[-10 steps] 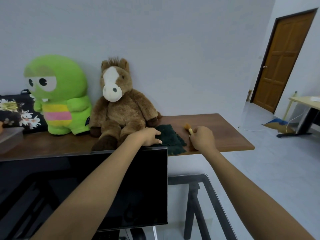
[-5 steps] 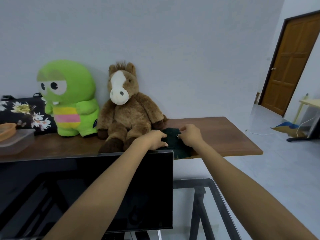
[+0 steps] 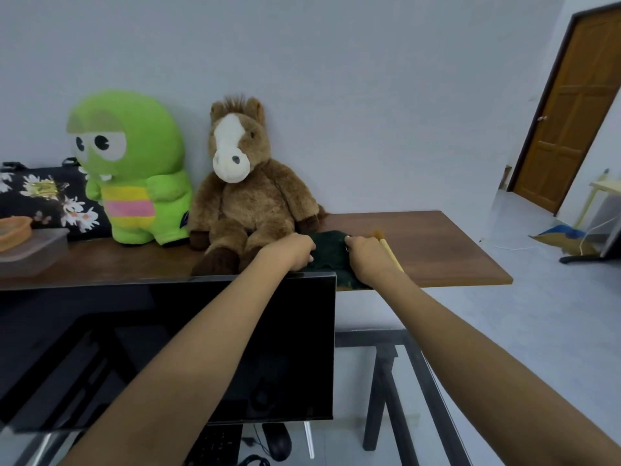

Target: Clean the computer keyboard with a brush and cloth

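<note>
A dark green cloth (image 3: 331,252) lies on the wooden shelf (image 3: 447,250) behind the monitor. My left hand (image 3: 295,252) grips the cloth's left edge with curled fingers. My right hand (image 3: 368,258) pinches the cloth at its far right edge. A brush (image 3: 389,252) with a yellow handle and orange bristles lies on the shelf right beside my right hand, bristles pointing away from me. Part of the black keyboard (image 3: 215,445) shows below the monitor, with a black mouse (image 3: 277,440) beside it.
A black monitor (image 3: 168,348) stands in front of the shelf. A brown plush horse (image 3: 248,196) and a green plush toy (image 3: 134,169) sit left of the cloth. A floral bag (image 3: 43,200) and a plastic box (image 3: 33,250) are at far left. A wooden door (image 3: 571,112) is at right.
My right hand left the brush on the shelf and moved left onto the cloth. My left hand stayed on the cloth. The camera shifted slightly.
</note>
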